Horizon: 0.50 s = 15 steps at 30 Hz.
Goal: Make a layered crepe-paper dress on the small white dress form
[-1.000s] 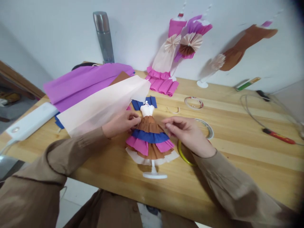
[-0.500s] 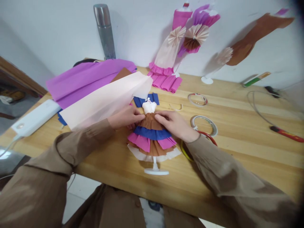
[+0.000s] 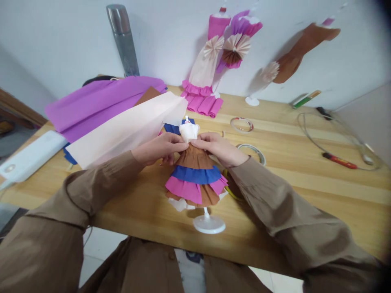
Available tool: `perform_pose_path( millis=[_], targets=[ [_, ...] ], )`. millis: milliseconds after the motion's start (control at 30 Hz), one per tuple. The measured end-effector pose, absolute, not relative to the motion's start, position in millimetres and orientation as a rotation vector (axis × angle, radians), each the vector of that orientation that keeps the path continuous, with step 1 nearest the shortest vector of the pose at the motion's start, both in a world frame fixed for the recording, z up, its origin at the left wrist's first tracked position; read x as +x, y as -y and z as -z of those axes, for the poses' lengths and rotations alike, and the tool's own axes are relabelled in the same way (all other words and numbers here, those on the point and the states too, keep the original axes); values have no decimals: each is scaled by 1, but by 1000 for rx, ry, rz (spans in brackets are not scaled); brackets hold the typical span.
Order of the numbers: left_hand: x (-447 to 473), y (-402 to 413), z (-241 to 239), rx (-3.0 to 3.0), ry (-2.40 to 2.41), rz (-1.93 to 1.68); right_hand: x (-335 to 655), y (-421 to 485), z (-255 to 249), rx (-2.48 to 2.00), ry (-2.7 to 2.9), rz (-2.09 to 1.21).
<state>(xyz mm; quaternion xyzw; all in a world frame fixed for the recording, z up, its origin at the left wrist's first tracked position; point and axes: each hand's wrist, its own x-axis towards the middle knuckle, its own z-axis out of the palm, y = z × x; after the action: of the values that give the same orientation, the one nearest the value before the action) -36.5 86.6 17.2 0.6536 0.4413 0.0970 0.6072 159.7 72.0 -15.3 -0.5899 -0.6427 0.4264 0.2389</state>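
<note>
A small white mannequin on a round stand [image 3: 209,224] wears a layered paper dress [image 3: 195,179] of brown, blue, pink and white tiers. It stands tilted near the table's front edge. My left hand [image 3: 159,148] and my right hand [image 3: 217,148] pinch the dress at its waist from either side, fingers closed, just under the white bodice [image 3: 189,132].
Sheets of purple [image 3: 100,101] and cream paper [image 3: 128,128] lie left on the wooden table [image 3: 305,179]. A steel flask [image 3: 122,38], three dressed mannequins [image 3: 210,61], tape rolls [image 3: 242,124], a red-handled tool [image 3: 339,160], a cable and a white power bank [image 3: 29,156] surround them.
The mannequin was lying flat; both hands closed on its waist and raised it onto its stand. My right hand moved from the skirt's right edge to the waist.
</note>
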Motion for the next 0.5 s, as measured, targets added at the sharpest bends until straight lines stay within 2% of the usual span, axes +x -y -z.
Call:
perform_pose_path(
  millis=[233, 367, 500],
  targets=[
    [-50, -102, -18, 2169, -1313, -198, 159, -77, 21, -1732, 1972, -923],
    [-65, -125, -19, 2330, -1651, -283, 156, -74, 21, -1791, 2091, -753],
    [-76, -147, -12, 2389, -1805, -163, 162, -65, 9, -1838, 2159, -627]
  ],
)
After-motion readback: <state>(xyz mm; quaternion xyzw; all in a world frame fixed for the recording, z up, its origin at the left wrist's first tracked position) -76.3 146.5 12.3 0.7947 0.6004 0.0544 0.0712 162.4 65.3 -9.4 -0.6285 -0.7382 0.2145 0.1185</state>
